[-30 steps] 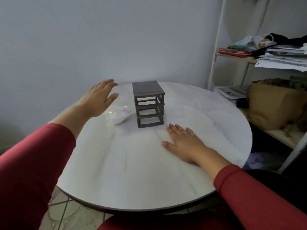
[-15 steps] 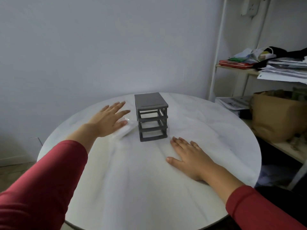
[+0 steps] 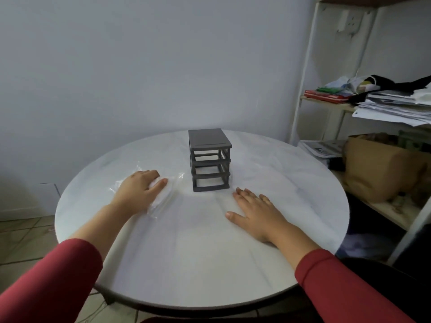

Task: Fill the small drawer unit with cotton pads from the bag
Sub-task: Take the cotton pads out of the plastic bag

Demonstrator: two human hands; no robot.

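Currently: left hand (image 3: 137, 190) curled over clear plastic bag of white cotton pads (image 3: 163, 198), thumb on its near side, so gripping it. Bag lies on round white marble-look table (image 3: 198, 264), just left of dark grey plastic three-tier drawer unit (image 3: 208, 159), long axis slanting toward it. Right hand (image 3: 254, 213) lies flat, fingers straight, holding nothing, nearer the unit's front openings.
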